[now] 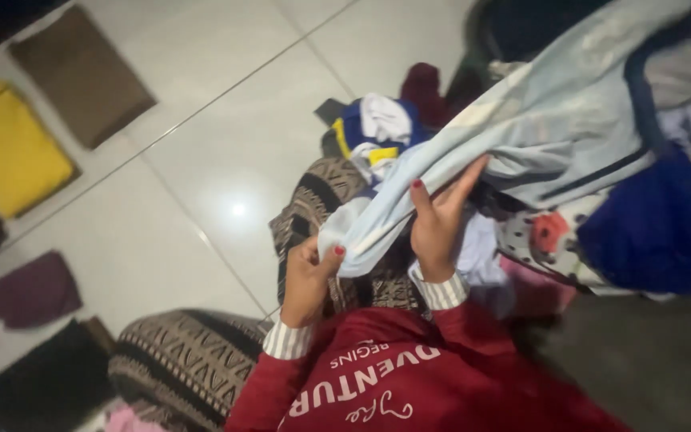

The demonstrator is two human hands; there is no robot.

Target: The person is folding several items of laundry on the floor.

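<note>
Left hand pinches the end of the pale blue garment, right hand grips it just above, fingers closed on cloth; it trails up over the clothes heap (soft, light, floppy, best gathered in bunches)

Open white tiled floor lies ahead and left of the hands, free for passage; its far left margin is lined with folded pieces, a yellow one, a brown one and a maroon one, set apart from one another; the right side is blocked by a heaped clothes pile; a pale blue garment stretches from that pile across to both hands, barring the way rightward; patterned fabric crowds the near ground.
</note>
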